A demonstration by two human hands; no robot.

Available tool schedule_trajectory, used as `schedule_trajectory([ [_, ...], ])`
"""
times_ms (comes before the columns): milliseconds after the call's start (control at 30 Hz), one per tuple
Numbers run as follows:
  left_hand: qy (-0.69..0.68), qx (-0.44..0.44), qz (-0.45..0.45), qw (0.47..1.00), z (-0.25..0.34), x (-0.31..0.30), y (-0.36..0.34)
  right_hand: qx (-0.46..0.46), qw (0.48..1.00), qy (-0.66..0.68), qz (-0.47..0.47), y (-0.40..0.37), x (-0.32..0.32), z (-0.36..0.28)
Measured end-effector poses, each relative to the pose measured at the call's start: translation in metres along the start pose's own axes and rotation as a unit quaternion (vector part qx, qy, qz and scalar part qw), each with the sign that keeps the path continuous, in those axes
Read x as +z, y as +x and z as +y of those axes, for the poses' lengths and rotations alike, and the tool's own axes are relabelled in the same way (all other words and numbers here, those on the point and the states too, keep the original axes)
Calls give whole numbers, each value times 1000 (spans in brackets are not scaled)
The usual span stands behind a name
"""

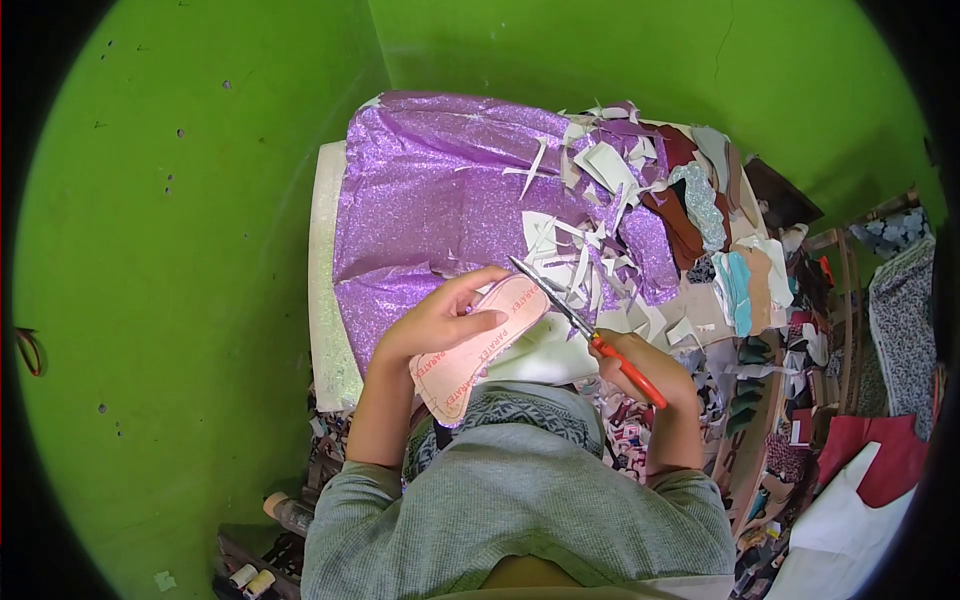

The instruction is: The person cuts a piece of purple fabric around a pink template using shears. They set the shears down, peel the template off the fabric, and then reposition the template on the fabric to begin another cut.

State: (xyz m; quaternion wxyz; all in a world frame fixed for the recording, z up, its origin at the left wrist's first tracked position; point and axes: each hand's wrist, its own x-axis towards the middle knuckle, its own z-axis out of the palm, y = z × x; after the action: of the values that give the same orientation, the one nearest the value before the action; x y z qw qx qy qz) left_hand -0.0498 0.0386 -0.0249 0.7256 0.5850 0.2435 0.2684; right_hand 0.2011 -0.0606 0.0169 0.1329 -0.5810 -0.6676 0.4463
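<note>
The left grip [440,312] was clamped on the PARATEX-printed piece [478,355], in front of the torso, near the purple sheet [430,200]; the right grip [657,364] was closed round the red-handled scissors [624,363]. Neat trimming probably called for turning the piece into steady blades, fingertips kept clear.

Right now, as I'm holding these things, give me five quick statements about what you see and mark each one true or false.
1. The left hand holds a pale piece printed PARATEX. True.
2. The scissors are in the left hand. False: the right hand holds the scissors.
3. White scraps lie on the glittery purple sheet. True.
4. The walls are blue. False: the walls are green.
5. The scissors' handles are orange-red. True.
</note>
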Motion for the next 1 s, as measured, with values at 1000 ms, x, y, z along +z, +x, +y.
schedule_trajectory([
  [1000, -408, 91, 291, 860, -87, -5, 27, 23, 949, -195, 247, 129, 114, 136],
])
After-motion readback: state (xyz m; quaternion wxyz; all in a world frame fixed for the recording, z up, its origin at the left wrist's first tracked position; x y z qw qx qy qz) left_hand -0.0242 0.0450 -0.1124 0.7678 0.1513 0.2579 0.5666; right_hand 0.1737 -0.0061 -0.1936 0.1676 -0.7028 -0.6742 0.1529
